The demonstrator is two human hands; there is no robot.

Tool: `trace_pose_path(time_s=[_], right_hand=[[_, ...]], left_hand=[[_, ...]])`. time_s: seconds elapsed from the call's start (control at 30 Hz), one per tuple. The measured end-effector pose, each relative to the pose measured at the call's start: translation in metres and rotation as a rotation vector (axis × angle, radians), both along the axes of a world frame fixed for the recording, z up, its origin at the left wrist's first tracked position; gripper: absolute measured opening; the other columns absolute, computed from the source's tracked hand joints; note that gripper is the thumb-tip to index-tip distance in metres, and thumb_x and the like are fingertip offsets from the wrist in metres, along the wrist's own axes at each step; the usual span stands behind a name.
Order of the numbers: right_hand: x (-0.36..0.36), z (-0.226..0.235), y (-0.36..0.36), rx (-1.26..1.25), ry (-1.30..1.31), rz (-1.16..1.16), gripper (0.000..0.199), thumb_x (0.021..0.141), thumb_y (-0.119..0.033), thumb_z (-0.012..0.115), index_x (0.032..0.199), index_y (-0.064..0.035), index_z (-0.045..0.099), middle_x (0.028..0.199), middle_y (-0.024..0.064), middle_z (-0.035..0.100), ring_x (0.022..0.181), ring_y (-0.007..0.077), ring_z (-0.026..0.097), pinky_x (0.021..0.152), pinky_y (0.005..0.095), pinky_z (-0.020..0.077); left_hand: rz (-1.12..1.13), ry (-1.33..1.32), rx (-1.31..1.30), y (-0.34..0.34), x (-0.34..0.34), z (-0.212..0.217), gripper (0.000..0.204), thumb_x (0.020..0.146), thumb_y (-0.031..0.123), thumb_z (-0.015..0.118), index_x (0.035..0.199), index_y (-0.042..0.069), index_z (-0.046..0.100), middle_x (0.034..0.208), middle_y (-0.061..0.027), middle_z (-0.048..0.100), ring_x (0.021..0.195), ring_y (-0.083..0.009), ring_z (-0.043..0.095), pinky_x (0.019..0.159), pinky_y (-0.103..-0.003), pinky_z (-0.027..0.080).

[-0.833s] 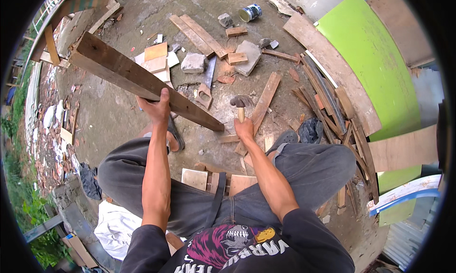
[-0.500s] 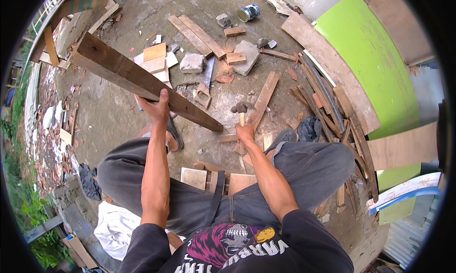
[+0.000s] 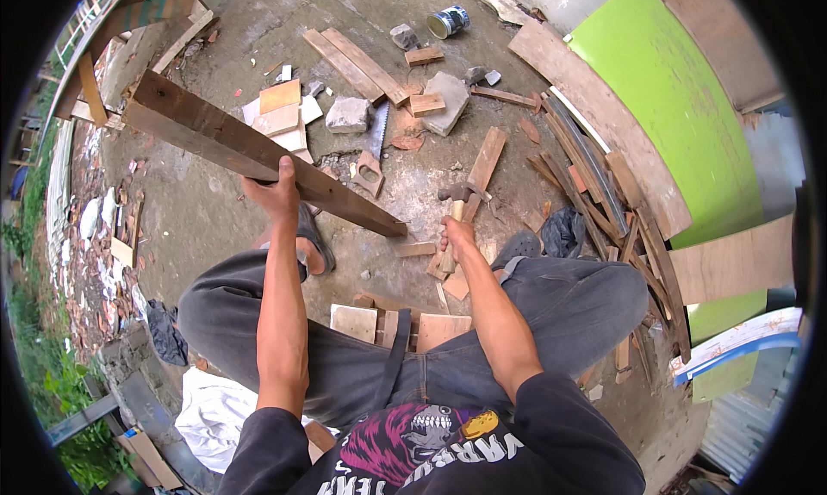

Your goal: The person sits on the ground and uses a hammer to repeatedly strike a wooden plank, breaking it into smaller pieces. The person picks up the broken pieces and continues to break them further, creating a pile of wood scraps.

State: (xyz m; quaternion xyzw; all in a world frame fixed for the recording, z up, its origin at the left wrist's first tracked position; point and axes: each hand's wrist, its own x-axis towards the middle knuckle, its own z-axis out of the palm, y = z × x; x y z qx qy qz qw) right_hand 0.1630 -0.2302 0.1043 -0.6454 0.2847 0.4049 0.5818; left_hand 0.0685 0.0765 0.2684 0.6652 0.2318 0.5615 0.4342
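— Rough concrete yard [image 3: 215,219], scrap wood everywhere, a green panel [image 3: 680,124] leaning along the right side. What's the person got in hand?

— Left hand [image 3: 277,195] is wrapped around a long weathered plank [image 3: 250,155], gripping it about midway along. Right hand [image 3: 457,236] is clenched round the wooden handle of a claw hammer [image 3: 457,204], its head up and just beyond the knuckles

— Which way does the plank run?

— Its long axis goes diagonally: far end up and to the person's left, near end [image 3: 392,230] pointing down toward the right, finishing close beside the hammer hand. So the plank's low tip lies between the two hands, nearer the right one, just left of the hammer

— Is the hammer touching the plank?

— Doesn't look like it. Near, but apart. The hammer head sits a little to the right of the plank's tip

— Is the plank resting on anything?

— Hard to say; the low end seems to come down near the ground by a small offcut [image 3: 417,249], though I can't tell whether it bears on it. The left hand clearly carries the rest, tilted up

— Anything else around?

— A handsaw [image 3: 375,150] lies flat on the concrete beyond the plank, concrete chunks [image 3: 348,114] next to it, a paint tin [image 3: 448,21] farther off, and short boards [image 3: 405,327] under the person's knees
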Motion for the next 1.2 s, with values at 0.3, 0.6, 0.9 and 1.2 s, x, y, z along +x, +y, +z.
trace_pose_path(time_s=[0.3, 0.6, 0.9, 1.2], right_hand=[[-0.050, -0.053, 0.012, 0.158, 0.233, 0.129, 0.021, 0.087, -0.018, 0.060, 0.094, 0.0016, 0.055, 0.061, 0.0072, 0.049, 0.047, 0.0192, 0.049, 0.040, 0.0341, 0.0414], [-0.053, -0.047, 0.021, 0.105, 0.248, 0.088, 0.018, 0.089, -0.017, 0.059, 0.098, -0.0012, 0.055, 0.062, 0.0063, 0.048, 0.048, 0.0199, 0.050, 0.042, 0.0365, 0.0427], [-0.025, -0.074, 0.007, 0.199, 0.231, -0.239, 0.020, 0.088, -0.021, 0.061, 0.081, -0.0016, 0.058, 0.057, 0.0093, 0.051, 0.044, 0.0224, 0.051, 0.040, 0.0389, 0.0442], [0.012, 0.027, -0.011, 0.330, -0.053, -0.579, 0.065, 0.083, -0.075, 0.053, 0.091, -0.0103, 0.048, 0.085, 0.0116, 0.065, 0.045, 0.0162, 0.046, 0.041, 0.0332, 0.0416]], left_hand=[[0.208, 0.056, -0.004, 0.030, -0.005, -0.006, 0.057, 0.078, 0.025, 0.077, 0.117, -0.008, 0.050, 0.109, -0.0173, 0.058, 0.098, -0.0262, 0.059, 0.089, -0.038, 0.047], [0.559, 0.168, -0.135, 0.058, -0.041, -0.014, 0.059, 0.078, 0.022, 0.077, 0.118, -0.010, 0.049, 0.111, -0.0201, 0.061, 0.095, -0.0280, 0.063, 0.085, -0.039, 0.050], [0.850, 0.012, -0.683, 0.068, -0.104, -0.044, 0.089, 0.069, 0.040, 0.078, 0.130, -0.010, 0.038, 0.112, -0.0219, 0.058, 0.092, -0.0351, 0.064, 0.073, -0.049, 0.057], [0.464, -0.239, -1.173, 0.044, -0.105, -0.079, 0.078, 0.079, 0.054, 0.053, 0.136, 0.003, 0.040, 0.131, -0.0155, 0.053, 0.110, -0.0350, 0.057, 0.092, -0.054, 0.047]])
